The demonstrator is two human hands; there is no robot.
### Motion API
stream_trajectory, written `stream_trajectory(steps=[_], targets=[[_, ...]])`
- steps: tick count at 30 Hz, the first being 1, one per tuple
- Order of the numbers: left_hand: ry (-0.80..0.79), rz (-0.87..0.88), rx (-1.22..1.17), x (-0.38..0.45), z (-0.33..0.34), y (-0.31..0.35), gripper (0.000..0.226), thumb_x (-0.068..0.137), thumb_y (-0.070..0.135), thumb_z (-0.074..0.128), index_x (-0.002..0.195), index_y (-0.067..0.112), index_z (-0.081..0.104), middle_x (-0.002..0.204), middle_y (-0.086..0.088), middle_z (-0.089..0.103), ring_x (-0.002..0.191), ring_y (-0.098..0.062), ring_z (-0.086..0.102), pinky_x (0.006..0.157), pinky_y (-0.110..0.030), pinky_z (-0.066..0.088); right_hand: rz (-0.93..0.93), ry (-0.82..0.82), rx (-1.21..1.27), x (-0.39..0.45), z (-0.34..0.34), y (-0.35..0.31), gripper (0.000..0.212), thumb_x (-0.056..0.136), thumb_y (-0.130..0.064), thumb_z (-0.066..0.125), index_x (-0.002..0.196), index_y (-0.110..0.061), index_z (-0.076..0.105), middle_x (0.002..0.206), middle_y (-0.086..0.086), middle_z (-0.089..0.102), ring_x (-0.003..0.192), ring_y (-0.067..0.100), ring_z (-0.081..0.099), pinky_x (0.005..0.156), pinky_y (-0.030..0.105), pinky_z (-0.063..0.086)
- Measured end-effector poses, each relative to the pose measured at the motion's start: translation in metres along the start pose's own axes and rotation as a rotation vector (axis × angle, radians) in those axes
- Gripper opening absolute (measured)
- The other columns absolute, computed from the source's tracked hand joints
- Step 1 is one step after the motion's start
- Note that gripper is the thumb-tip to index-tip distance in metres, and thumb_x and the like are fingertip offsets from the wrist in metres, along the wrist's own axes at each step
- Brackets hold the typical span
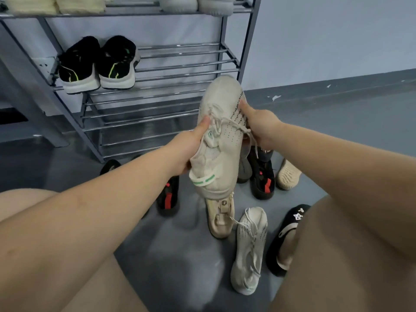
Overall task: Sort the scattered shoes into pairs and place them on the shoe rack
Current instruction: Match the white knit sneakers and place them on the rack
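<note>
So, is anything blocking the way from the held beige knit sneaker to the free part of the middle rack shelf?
Nothing visible does. Both hands, left and right, hold the beige knit sneaker just before the grey metal shoe rack; the bars beside the black sneaker pair lie bare.

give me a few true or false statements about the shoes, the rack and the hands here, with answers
1. Both hands, left hand and right hand, hold the beige sneaker. True.
2. A black pair sits on the rack. True.
3. The black pair has red stripes. False: its stripes are yellow-green.
4. A sneaker matching the held one lies on the floor. True.
5. The rack's lowest shelf holds shoes. False: no shoes show on it.
</note>
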State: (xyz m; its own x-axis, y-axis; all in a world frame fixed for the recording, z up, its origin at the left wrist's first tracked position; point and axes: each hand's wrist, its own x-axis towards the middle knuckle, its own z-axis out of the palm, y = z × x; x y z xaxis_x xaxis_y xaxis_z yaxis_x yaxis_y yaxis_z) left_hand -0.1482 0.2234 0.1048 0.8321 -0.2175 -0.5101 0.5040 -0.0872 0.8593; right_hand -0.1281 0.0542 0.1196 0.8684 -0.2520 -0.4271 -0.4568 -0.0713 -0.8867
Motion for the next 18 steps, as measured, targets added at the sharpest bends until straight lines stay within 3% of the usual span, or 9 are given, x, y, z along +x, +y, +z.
stream_trajectory(steps=[2,5,8,12,15,18], targets=[[0.059,-0.028,-0.036,0.004,0.006,-0.010,0.070,0.081,0.064,0.054,0.116,0.004,0.062,0.107,-0.012,0.070,0.097,-0.027,0.066,0.095,-0.041,0.050,0.025,0.002,-0.073,0.003,-0.004,0.006,0.055,0.086,-0.061,0.053,0.088,-0.006,0.059,0.089,0.008,0.065,0.081,0.025,0.065,0.078,0.044,0.058],[0.074,-0.083,-0.037,0.009,0.018,-0.030,0.069,0.082,0.061,0.054,0.113,0.001,0.061,0.101,-0.009,0.069,0.093,-0.027,0.066,0.091,-0.038,0.051,0.154,-0.109,-0.046,0.000,-0.011,0.022,0.059,0.088,-0.058,0.051,0.110,-0.004,0.058,0.098,0.011,0.066,0.084,0.028,0.066,0.076,0.043,0.058],[0.072,-0.132,-0.035,0.012,0.030,-0.048,0.065,0.085,0.060,0.051,0.112,0.001,0.061,0.096,-0.009,0.069,0.087,-0.026,0.065,0.086,-0.037,0.053,0.261,-0.149,-0.058,-0.001,-0.013,0.051,0.074,0.080,-0.068,0.051,0.125,-0.008,0.052,0.119,0.009,0.064,0.104,0.031,0.063,0.089,0.050,0.052],[0.071,-0.209,-0.052,0.021,0.035,-0.074,0.070,0.083,0.063,0.050,0.114,0.002,0.063,0.108,-0.013,0.069,0.100,-0.030,0.065,0.097,-0.043,0.049,0.405,-0.259,0.117,-0.014,-0.009,0.100,0.064,0.080,-0.070,0.052,0.115,-0.016,0.058,0.107,0.006,0.068,0.095,0.024,0.065,0.074,0.039,0.053],[0.083,-0.267,-0.074,0.031,0.043,-0.097,0.066,0.084,0.061,0.051,0.112,0.003,0.064,0.110,-0.015,0.069,0.100,-0.029,0.065,0.098,-0.042,0.048,0.460,-0.295,0.253,-0.017,-0.010,0.140,0.065,0.077,-0.069,0.055,0.117,-0.019,0.061,0.111,0.004,0.069,0.101,0.022,0.064,0.077,0.038,0.052],[0.073,-0.320,-0.102,0.037,0.062,-0.122,0.059,0.089,0.055,0.049,0.115,0.003,0.062,0.109,-0.014,0.068,0.095,-0.026,0.064,0.091,-0.035,0.049,0.455,-0.251,0.455,-0.024,-0.014,0.181,0.051,0.083,-0.053,0.059,0.119,-0.016,0.062,0.110,0.004,0.071,0.098,0.020,0.067,0.078,0.035,0.054]])
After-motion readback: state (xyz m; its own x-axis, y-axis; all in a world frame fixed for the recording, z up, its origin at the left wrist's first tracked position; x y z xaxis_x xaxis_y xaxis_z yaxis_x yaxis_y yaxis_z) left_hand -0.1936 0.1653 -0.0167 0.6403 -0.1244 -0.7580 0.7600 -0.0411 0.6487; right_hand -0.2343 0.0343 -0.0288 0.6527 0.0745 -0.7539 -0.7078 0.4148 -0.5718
